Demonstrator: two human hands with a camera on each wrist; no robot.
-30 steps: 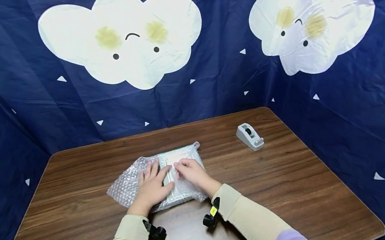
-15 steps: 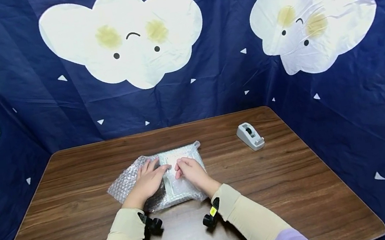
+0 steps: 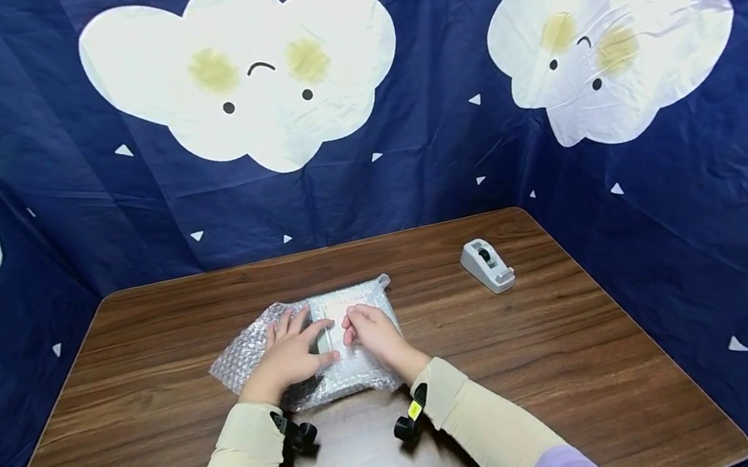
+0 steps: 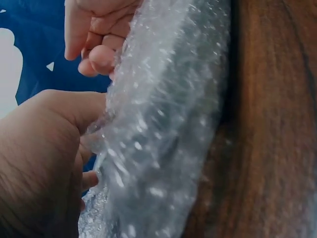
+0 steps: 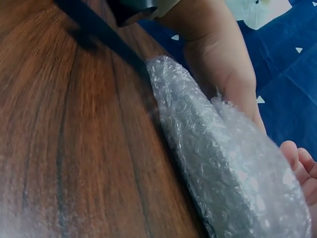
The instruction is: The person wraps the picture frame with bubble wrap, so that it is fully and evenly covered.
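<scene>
A flat rectangular package wrapped in bubble wrap point(image 3: 361, 370) lies on the table, a pale framed shape showing through; its kind cannot be told. A loose flap of bubble wrap point(image 3: 242, 362) spreads out on its left. My left hand point(image 3: 284, 358) lies across the flap and the package's left edge, fingers spread, thumb toward the middle. Over the package my right hand point(image 3: 377, 335) has its fingers curled in, fingertips close to the upper face, with nothing visible between them. In the left wrist view, the wrap point(image 4: 158, 124) hides part of the left fingers point(image 4: 89, 179).
A white tape dispenser point(image 3: 488, 266) stands on the brown wooden table point(image 3: 571, 365), to the right of the package. Behind and beside the table hangs a dark blue cloth point(image 3: 412, 195) with white clouds. Each wrist carries a small black camera point(image 3: 406, 428).
My left hand has shifted slightly left and its thumb now lies lower on the package. My right hand has moved only a little, fingers curled in. Package and dispenser stay put.
</scene>
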